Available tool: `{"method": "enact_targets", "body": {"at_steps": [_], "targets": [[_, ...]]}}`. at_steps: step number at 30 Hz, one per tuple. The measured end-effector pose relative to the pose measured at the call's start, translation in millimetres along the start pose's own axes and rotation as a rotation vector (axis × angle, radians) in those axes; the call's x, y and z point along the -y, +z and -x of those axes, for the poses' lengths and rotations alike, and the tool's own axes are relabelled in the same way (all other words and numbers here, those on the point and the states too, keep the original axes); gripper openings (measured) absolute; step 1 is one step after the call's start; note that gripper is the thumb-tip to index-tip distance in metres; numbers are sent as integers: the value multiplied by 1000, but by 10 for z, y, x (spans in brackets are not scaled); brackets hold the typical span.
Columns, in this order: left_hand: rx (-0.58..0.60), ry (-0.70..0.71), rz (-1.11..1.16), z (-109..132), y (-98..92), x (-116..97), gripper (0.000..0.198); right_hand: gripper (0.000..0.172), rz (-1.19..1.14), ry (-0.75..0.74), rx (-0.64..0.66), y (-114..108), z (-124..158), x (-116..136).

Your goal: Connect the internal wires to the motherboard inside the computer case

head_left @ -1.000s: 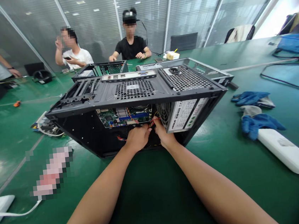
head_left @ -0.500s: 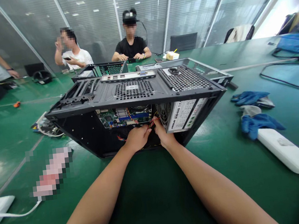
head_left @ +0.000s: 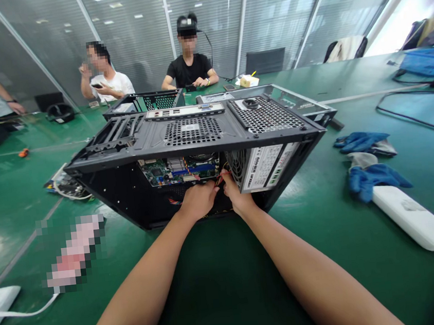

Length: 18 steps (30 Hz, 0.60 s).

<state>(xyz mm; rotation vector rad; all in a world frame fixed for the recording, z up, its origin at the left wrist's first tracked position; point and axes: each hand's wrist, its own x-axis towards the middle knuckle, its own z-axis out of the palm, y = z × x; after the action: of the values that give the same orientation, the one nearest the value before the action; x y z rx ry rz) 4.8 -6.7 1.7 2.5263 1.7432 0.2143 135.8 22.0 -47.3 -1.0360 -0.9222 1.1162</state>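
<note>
Inside the open-sided computer case (head_left: 195, 145), beside its power supply (head_left: 267, 167), I have the left hand (head_left: 198, 200) and right hand (head_left: 237, 194) pinching thin coloured wires (head_left: 218, 180); motherboard (head_left: 187, 171) and power supply sit within the case, so I judge the wire handling unfinished

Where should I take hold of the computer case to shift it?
Probably hold the computer case by its outer frame at both ends, from left and right: it is wide, and its open near side exposes the motherboard and wires.

The label (head_left: 267, 168) on the power supply (head_left: 239, 162) bears lettering, seemingly too small to read.
</note>
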Motion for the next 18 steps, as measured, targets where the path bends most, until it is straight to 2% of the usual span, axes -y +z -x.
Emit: {"method": "enact_targets", "body": {"at_steps": [6, 18], "targets": [[17, 69, 46, -33, 29, 80, 37, 52, -54, 38, -16, 30, 39, 77], [-21, 38, -193, 28, -143, -38, 32, 50, -33, 45, 0, 19, 9, 43]]}}
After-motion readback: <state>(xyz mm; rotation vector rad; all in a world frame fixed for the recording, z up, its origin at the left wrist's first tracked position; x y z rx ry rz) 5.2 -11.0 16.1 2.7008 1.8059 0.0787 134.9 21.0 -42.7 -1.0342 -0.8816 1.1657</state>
